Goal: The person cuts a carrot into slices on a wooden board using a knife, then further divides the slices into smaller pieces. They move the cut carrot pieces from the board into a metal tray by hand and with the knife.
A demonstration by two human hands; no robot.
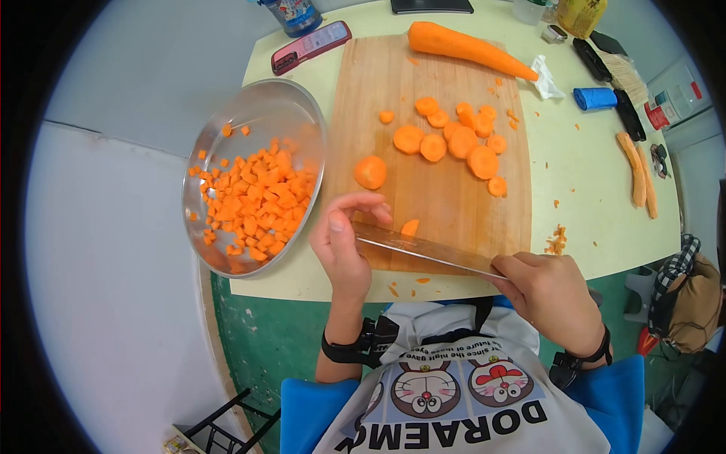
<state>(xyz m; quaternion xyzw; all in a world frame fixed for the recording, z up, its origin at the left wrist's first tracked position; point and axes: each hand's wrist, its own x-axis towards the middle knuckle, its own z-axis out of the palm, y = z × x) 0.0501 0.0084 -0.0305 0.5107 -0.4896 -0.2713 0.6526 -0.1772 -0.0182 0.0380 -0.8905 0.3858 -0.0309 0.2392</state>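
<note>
My right hand is wrapped round the handle end of a knife, whose blade points left across the near part of the wooden cutting board. My left hand is at the blade's far end, fingers curled and apart from the thumb; whether it touches the blade is unclear. Just behind the blade lies a small carrot piece. A thick carrot chunk rests above my left hand. Several round carrot slices are spread over the board's middle. Along its far edge lies a whole peeled carrot.
A metal bowl of diced carrot stands left of the board. Behind it are a phone and a blue container. On the right lie a blue roll, black objects, a plastic bottle and thin carrots.
</note>
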